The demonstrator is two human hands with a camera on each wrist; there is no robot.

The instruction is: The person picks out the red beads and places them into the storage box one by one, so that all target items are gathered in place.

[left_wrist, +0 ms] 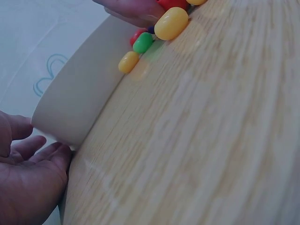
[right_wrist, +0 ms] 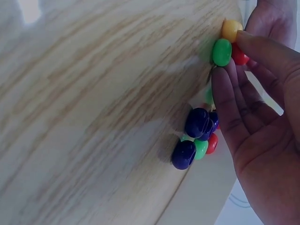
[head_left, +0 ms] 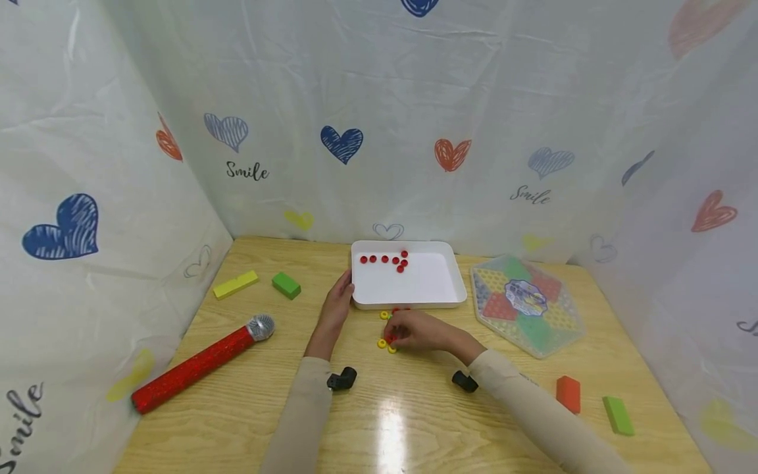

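A shallow white tray (head_left: 414, 288) stands in the middle, with several red beads (head_left: 385, 259) lying inside near its back. My left hand (head_left: 335, 304) holds the tray's left side, thumb at the rim and fingertips low on the outer wall. In front of the tray, my right hand (head_left: 417, 330) reaches down among loose beads. Thumb and fingers close around a red bead (right_wrist: 239, 55), with a yellow bead (right_wrist: 231, 31) and a green bead (right_wrist: 222, 52) right beside the fingertips. Dark blue beads (right_wrist: 197, 123) lie near the tray wall, mostly hidden in the head view.
To the left lie a red toy microphone (head_left: 198, 368), a yellow block (head_left: 235, 285) and a green block (head_left: 287, 286). A hexagonal game board (head_left: 533, 306) lies at the right. Nearer are a red block (head_left: 568, 394) and a light green block (head_left: 618, 415). Curtains enclose the table.
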